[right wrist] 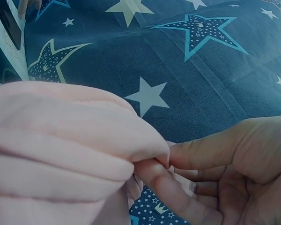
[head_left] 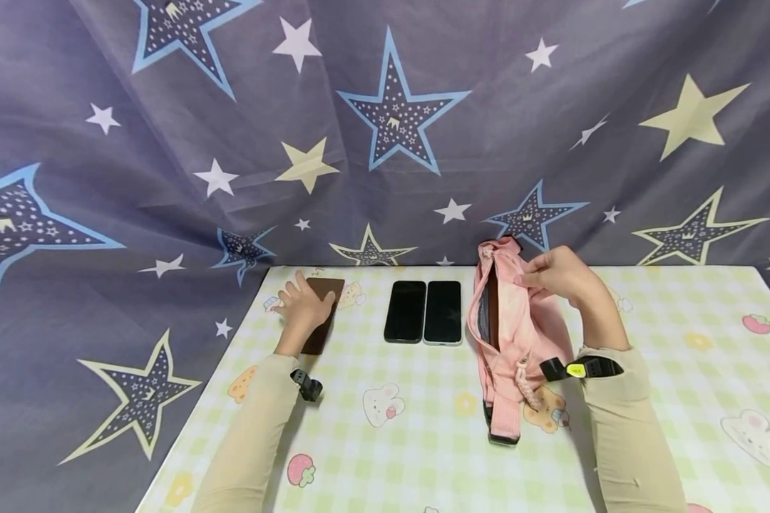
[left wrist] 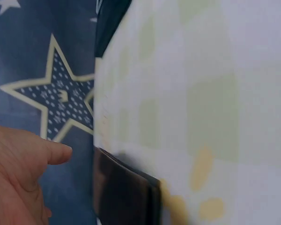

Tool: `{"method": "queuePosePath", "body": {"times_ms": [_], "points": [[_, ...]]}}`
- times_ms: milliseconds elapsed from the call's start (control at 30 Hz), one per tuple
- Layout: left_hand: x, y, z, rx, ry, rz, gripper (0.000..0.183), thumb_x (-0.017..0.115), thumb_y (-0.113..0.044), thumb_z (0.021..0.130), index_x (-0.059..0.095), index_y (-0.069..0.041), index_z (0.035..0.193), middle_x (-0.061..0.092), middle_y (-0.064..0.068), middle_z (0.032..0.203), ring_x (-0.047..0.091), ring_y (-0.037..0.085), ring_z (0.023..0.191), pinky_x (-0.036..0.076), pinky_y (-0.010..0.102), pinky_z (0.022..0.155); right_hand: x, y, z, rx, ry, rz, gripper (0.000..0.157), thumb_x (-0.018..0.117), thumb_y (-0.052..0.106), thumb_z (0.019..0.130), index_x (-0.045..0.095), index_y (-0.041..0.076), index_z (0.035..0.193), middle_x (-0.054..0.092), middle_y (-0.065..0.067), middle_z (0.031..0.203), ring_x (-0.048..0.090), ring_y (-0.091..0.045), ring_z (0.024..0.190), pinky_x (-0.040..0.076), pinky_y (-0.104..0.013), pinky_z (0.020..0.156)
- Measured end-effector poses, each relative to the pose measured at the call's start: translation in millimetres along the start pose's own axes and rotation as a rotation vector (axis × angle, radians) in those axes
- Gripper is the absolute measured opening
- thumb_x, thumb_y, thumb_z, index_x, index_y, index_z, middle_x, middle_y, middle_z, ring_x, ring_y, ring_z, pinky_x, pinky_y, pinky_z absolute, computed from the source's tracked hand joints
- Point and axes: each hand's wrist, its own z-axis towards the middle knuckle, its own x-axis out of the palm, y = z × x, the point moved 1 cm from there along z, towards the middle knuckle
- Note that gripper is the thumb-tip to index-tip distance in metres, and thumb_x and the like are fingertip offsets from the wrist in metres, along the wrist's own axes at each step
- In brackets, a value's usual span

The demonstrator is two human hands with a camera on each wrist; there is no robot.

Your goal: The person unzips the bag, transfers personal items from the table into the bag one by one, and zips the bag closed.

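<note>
My left hand (head_left: 301, 308) has its fingers spread apart above the brown wallet (head_left: 316, 338), near the far left corner of the table (head_left: 436, 442); I cannot tell whether they touch; my right hand (head_left: 563, 274) pinches the cloth of the pink bag (head_left: 512, 306) between thumb and fingers; the bag sits about midway along the far edge, slot gaping; two phones (head_left: 405, 312) lie side by side between wallet and bag.

On the table (head_left: 423, 456), a wallet (head_left: 321, 333) lies centre-left, two phones (head_left: 405, 311) mid-frame, a bag (head_left: 512, 313) right of them; behind, a curtain (head_left: 385, 192) fills the upper frame.
</note>
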Motion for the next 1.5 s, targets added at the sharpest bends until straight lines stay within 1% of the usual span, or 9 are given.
{"method": "queuePosePath", "body": {"times_ms": [100,267,367,600,733,900,1100,1333,1500], "points": [[1.0,5.3,4.4,-0.031,0.041,-0.009,0.092,0.046,-0.049,0.104,-0.009,-0.001,0.161,0.004,0.037,0.161,0.006,0.059,0.149,0.014,0.077,0.116,-1.5,1,0,-0.010,-0.001,-0.007,0.032,0.068,0.003,0.094,0.062,-0.023,0.113,0.074,-0.004,0.075,0.069,-0.008,0.063,0.063,-0.033,0.066],[7.6,11.1,6.9,-0.072,0.106,-0.023,0.084,0.040,-0.044,0.107,-0.009,-0.001,0.161,0.002,0.037,0.161,0.008,0.059,0.148,0.019,0.076,0.115,-2.4,2,-2,0.004,0.006,-0.010,0.036,0.068,0.002,0.095,0.060,-0.024,0.117,0.074,-0.004,0.077,0.068,-0.008,0.063,0.063,-0.032,0.065],[13.1,12.2,7.9,-0.087,0.127,-0.023,0.079,0.036,-0.042,0.109,-0.007,0.000,0.161,0.003,0.038,0.160,0.010,0.059,0.148,0.020,0.075,0.114,-2.6,1,-3,0.009,0.012,-0.008,0.038,0.067,0.002,0.095,0.058,-0.025,0.119,0.074,-0.006,0.078,0.068,-0.007,0.063,0.063,-0.031,0.065],[19.6,6.5,12.3,-0.124,0.125,0.018,0.077,0.032,-0.041,0.111,0.002,0.013,0.157,0.008,0.037,0.161,0.011,0.057,0.149,0.023,0.073,0.114,-2.8,2,-2,0.005,0.010,-0.008,0.040,0.067,0.002,0.095,0.056,-0.026,0.122,0.076,-0.013,0.084,0.069,-0.008,0.065,0.064,-0.034,0.068],[20.8,3.7,13.2,-0.144,0.136,0.058,0.075,0.030,-0.040,0.112,0.006,0.017,0.155,0.006,0.037,0.162,0.010,0.056,0.150,0.023,0.072,0.115,-1.8,2,-1,0.004,0.014,-0.006,0.038,0.067,0.002,0.095,0.058,-0.025,0.121,0.076,-0.012,0.083,0.069,-0.008,0.065,0.064,-0.034,0.068],[21.3,1.4,12.7,-0.161,0.124,0.058,0.075,0.033,-0.038,0.111,0.009,0.018,0.154,0.010,0.038,0.159,0.013,0.056,0.148,0.023,0.071,0.116,-0.7,2,-1,0.005,0.018,-0.011,0.036,0.067,0.001,0.095,0.059,-0.025,0.119,0.075,-0.008,0.081,0.068,-0.008,0.065,0.063,-0.034,0.067],[19.3,-1.4,14.5,-0.168,0.112,0.043,0.075,0.037,-0.037,0.111,0.011,0.019,0.153,0.013,0.040,0.154,0.014,0.057,0.145,0.026,0.071,0.115,-0.5,0,0,0.007,0.017,-0.006,0.035,0.067,0.001,0.095,0.060,-0.024,0.117,0.075,-0.009,0.083,0.068,-0.007,0.065,0.064,-0.034,0.068],[17.5,-1.6,15.8,-0.141,0.073,0.054,0.076,0.045,-0.037,0.109,0.021,0.022,0.150,0.018,0.042,0.150,0.020,0.058,0.141,0.034,0.067,0.109,-0.1,-1,0,0.014,0.019,-0.021,0.033,0.067,0.002,0.095,0.061,-0.023,0.116,0.075,-0.008,0.081,0.068,-0.008,0.065,0.063,-0.034,0.068],[14.2,-0.3,19.9,-0.143,0.078,0.070,0.077,0.047,-0.038,0.108,0.022,0.022,0.149,0.016,0.044,0.151,0.017,0.059,0.143,0.032,0.068,0.112,-0.2,1,2,0.006,0.013,-0.031,0.036,0.067,0.003,0.096,0.059,-0.023,0.118,0.074,-0.008,0.079,0.068,-0.009,0.064,0.063,-0.034,0.067]]}}
